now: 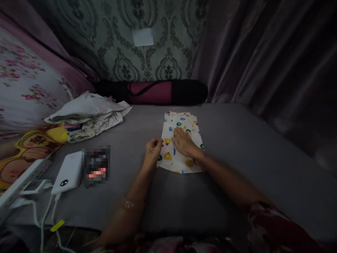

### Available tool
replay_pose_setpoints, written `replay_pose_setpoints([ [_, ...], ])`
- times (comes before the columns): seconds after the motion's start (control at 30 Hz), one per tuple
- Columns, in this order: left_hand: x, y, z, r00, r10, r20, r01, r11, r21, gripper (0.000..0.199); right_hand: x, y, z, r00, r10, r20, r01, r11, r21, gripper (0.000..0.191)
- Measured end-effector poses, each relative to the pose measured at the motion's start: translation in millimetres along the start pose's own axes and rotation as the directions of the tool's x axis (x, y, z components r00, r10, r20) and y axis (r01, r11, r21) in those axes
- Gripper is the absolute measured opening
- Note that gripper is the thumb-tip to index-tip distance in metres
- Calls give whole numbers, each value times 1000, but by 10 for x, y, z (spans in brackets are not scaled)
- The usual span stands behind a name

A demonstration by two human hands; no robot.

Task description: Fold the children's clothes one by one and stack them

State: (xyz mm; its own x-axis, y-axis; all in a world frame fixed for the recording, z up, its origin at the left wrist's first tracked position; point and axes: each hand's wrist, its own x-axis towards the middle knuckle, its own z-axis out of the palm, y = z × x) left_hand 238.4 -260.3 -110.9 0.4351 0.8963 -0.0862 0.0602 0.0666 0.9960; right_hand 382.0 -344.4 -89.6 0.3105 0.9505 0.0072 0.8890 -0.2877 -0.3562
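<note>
A white garment with a yellow, blue, green and red print lies flattened on the grey sheet, its kind not plain from its shape. On its middle rests my right hand, palm down with the fingers stretched out. My left hand is at the garment's left edge, thumb and fingertips pinched together on the fabric there. A clear bracelet circles my left wrist.
Left of my hands lie a white power bank, a blurred-out object, a power strip and cables. Farther back are a heap of clothes and a long black and maroon bag against the wall. Curtains hang at right.
</note>
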Motion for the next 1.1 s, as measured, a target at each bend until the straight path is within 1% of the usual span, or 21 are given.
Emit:
replay_pose_setpoints([
  [0.03, -14, -25, 39, 999, 30, 19, -31, 998, 46, 22, 91, 119, -37, 997, 67, -27, -68, 997, -40, 67],
  [0.1, -55, -71, 110, 991, 101, 87, -112, 985, 128, 20, 272, 326, -46, 989, 134, -54, -140, 984, -113, 66],
  [0.2, -149, -115, 177, 962, 163, 220, -223, 933, 284, 17, 473, 514, 45, 989, 150, -23, -151, 973, -173, 66],
  [0.3, -250, -107, 200, 934, 194, 301, -317, 840, 440, 18, 547, 572, 109, 987, 159, 37, -150, 974, -172, 68],
  [0.37, -300, -79, 204, 919, 205, 338, -358, 794, 491, 19, 537, 570, 104, 985, 152, 80, -138, 979, -150, 70],
  [0.43, -327, -49, 206, 907, 215, 362, -385, 768, 511, 19, 496, 546, 90, 987, 126, 98, -113, 985, -129, 70],
  [0.57, -336, -22, 205, 901, 226, 372, -402, 757, 515, 15, 404, 464, 97, 997, 52, 52, -43, 986, -160, 67],
  [0.63, -336, -24, 201, 902, 218, 373, -397, 759, 516, 15, 422, 441, 74, 996, 47, 70, -35, 986, -165, 65],
  [0.7, -338, -30, 197, 901, 209, 381, -398, 748, 532, 17, 515, 448, 17, 997, 33, 72, -21, 988, -155, 60],
  [0.73, -340, -32, 195, 900, 208, 383, -402, 737, 544, 17, 588, 464, -15, 998, 34, 44, -27, 987, -155, 59],
  [0.8, -343, -36, 193, 898, 210, 386, -410, 714, 567, 18, 765, 515, -59, 996, 73, -42, -79, 983, -167, 59],
  [0.87, -342, -41, 190, 899, 207, 387, -411, 705, 577, 18, 940, 583, -48, 987, 134, -85, -147, 973, -176, 61],
  [0.97, -334, -50, 182, 905, 184, 384, -389, 726, 567, 18, 1119, 688, 48, 986, 166, -30, -169, 971, -170, 64],
  [1.03, -333, -46, 175, 905, 180, 385, -383, 736, 558, 18, 1170, 740, 103, 986, 168, -15, -168, 973, -161, 64],
  [1.1, -337, -28, 167, 903, 182, 390, -388, 735, 556, 18, 1182, 767, 113, 986, 165, -12, -164, 975, -149, 65],
])
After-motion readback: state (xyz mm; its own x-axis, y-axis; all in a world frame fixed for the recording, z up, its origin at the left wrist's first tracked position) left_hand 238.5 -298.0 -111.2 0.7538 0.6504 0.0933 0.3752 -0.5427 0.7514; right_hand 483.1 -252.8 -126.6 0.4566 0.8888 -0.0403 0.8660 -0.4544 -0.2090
